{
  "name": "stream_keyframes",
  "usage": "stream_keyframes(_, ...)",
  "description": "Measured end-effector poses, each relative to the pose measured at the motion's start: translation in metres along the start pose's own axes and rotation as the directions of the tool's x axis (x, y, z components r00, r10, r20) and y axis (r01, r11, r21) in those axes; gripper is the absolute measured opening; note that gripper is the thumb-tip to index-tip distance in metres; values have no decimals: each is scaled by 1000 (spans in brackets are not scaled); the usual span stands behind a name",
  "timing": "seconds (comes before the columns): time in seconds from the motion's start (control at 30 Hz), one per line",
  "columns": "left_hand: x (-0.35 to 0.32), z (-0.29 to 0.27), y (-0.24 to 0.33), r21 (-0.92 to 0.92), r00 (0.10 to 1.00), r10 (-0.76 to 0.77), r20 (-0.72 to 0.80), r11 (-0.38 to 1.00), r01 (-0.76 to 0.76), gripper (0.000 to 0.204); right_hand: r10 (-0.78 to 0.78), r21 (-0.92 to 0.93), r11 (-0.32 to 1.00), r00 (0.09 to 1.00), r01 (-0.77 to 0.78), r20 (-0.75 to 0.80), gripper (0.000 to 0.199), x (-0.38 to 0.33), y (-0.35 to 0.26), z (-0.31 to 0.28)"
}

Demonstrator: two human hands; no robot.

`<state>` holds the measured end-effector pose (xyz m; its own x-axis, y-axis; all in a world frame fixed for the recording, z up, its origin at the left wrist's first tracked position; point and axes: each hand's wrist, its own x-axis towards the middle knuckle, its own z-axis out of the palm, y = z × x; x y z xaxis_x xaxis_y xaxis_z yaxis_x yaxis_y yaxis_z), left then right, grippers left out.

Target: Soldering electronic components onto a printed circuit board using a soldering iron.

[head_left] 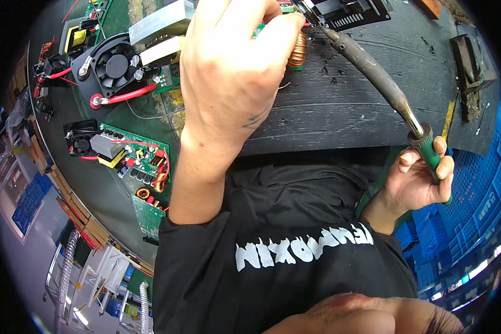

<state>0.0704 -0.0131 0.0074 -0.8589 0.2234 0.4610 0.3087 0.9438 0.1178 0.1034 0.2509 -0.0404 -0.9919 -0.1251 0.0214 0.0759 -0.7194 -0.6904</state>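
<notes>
My left hand [234, 67] presses fingers together on a green circuit board [292, 53] beside its copper coil [298, 50]. My right hand [423, 178] grips the soldering iron [373, 72], tip at board's edge on dark surface [345, 106].

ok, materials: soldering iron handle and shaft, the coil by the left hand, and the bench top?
Soldering iron: green handle looks like matte plastic or rubber; shaft is dark metal, tarnished, with a shiny collar near the grip. Coil: glossy orange-copper turns, likely enamelled copper wire. Bench top: black, grainy and scarred, probably painted wood, though a mat is possible.
</notes>
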Motion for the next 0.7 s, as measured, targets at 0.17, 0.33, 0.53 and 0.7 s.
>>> stream_keyframes(0.17, 2, -1, 1, -9, 1000, -3, -18, 1000, 3, 21, 6, 24, 1000, 1000, -6, -6, 25, -1, 1, 1)
stream_keyframes(0.33, 2, -1, 1, -20, 1000, -10, -19, 1000, 10, 20, -59, -40, 998, 998, 58, -13, 29, 0, 6, -1)
stream_keyframes(0.53, 1, -1, 0, -13, 1000, 0, -15, 1000, 0, 19, 14, 28, 1000, 1000, -14, -15, 24, 0, 3, 3)
stream_keyframes(0.7, 0, 1, -1, -19, 1000, -1, -21, 1000, 1, 19, 4, 19, 1000, 1000, -4, -12, 24, 0, 2, 2)
